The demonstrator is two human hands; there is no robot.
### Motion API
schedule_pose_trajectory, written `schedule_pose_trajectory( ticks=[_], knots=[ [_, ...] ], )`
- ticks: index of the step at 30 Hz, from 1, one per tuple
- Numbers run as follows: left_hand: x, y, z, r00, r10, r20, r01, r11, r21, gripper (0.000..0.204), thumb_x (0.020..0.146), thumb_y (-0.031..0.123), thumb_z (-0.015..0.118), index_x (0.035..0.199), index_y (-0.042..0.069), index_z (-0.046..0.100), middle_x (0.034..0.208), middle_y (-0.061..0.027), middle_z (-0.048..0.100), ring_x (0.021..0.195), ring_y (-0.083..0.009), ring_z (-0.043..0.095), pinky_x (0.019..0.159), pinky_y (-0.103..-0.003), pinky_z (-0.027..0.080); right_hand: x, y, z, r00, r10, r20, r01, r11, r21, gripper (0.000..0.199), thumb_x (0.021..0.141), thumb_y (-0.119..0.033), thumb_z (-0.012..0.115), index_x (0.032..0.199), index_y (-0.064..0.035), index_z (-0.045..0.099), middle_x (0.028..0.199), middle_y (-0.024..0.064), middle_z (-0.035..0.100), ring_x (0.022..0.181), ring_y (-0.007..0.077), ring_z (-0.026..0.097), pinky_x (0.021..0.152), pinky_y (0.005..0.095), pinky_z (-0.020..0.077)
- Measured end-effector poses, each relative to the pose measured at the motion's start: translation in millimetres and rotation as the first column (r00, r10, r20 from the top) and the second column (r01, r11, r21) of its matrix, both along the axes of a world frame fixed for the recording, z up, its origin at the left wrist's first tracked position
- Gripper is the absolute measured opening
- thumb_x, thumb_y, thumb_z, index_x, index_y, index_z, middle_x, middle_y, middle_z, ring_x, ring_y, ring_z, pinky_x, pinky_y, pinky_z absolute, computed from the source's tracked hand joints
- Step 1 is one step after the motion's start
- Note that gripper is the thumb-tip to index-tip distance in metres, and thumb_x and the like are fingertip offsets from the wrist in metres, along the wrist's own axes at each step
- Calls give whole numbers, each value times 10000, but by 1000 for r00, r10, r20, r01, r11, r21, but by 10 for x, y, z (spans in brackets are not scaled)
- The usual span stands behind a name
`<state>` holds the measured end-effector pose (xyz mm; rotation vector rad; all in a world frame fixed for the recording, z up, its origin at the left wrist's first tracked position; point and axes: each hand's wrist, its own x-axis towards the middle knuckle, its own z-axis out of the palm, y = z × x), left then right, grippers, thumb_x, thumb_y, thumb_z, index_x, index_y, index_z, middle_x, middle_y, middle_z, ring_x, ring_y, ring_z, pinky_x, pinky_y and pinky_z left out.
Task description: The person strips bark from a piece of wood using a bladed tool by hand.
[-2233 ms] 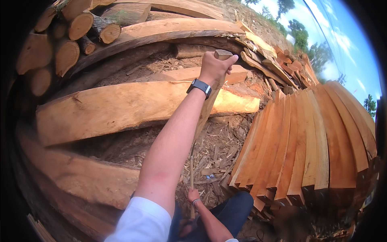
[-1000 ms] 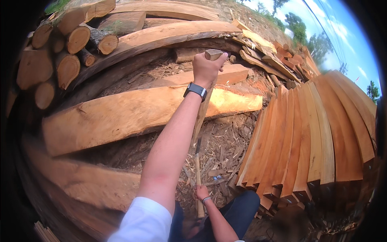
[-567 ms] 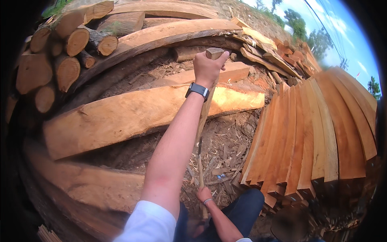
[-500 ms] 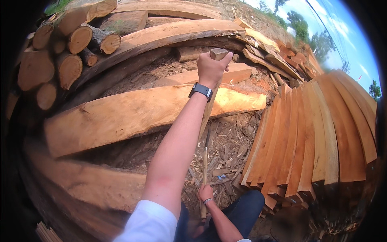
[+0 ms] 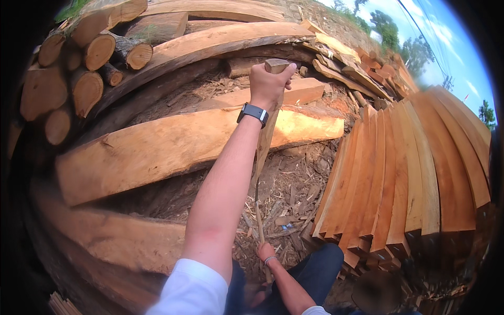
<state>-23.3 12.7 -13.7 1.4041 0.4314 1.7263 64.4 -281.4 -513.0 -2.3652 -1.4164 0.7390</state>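
Observation:
Ahead of me, my left hand is closed round the top of a long wooden stick, holding it upright and slightly tilted. A dark watch sits on that wrist. Low between my knees, my right hand grips the long wooden handle of a tool with a narrow dark blade. The blade lies close to the stick's lower end; whether they touch, I cannot tell. Behind the stick lies a thick sawn slab with a lit right end.
Cut logs are piled at the far left. Sawn planks stand in a tight stack on the right. Wood chips cover the ground between. Another slab lies at the near left, and a long curved timber spans the back.
The tool's blade has swung left toward the stick's lower end, and its handle now leans left. My left hand with the stick has shifted slightly left.

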Motion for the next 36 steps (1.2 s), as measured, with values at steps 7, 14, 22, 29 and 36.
schedule_pose_trajectory(
  ticks=[7, 14, 22, 29, 36],
  knots=[
    [-282, 178, -85, 964, -262, -38, 261, 965, -23, 230, 809, 209, 769, 805, 3, 666, 663, -67, 642, 545, -134, 623, 511, -277, 540, -119, 118, 266, 991, -117, -59, 121, 990, 71, 444, 923, -334, 508, 910, 86, 650, 868, 348, 624, 892, 490, 619, 794, 540, 494],
    [-431, 215, -115, 976, -218, -26, 216, 975, -55, 248, 807, 230, 769, 785, 15, 649, 654, -59, 630, 545, -141, 620, 521, -283, 542, -154, 170, 381, 983, -158, -89, 166, 982, 94, 405, 938, -342, 493, 911, 28, 655, 903, 322, 645, 914, 485, 623, 815, 545, 501],
    [-335, 214, -108, 996, -90, 10, 90, 994, -61, 255, 808, 222, 772, 769, 5, 646, 669, -60, 629, 539, -128, 609, 501, -276, 528, -141, 187, 418, 978, -192, -80, 202, 969, 140, 415, 942, -318, 500, 894, 71, 636, 824, 329, 633, 849, 491, 624, 758, 548, 497],
    [-246, 224, -92, 999, 33, 35, -30, 996, -81, 234, 828, 190, 753, 745, -2, 647, 649, -53, 626, 524, -116, 597, 494, -263, 525, -136, 24, 180, 996, -86, -20, 87, 994, 64, 408, 949, -308, 493, 863, 66, 631, 801, 324, 628, 821, 493, 621, 730, 556, 494],
    [-170, 191, -111, 998, 46, 47, -41, 994, -105, 238, 826, 197, 755, 746, -3, 654, 636, -47, 623, 523, -111, 595, 474, -262, 505, -58, 9, 70, 998, -56, -4, 56, 997, -56, 405, 932, -300, 497, 827, 65, 635, 832, 325, 636, 851, 476, 635, 768, 534, 519]
  ],
)
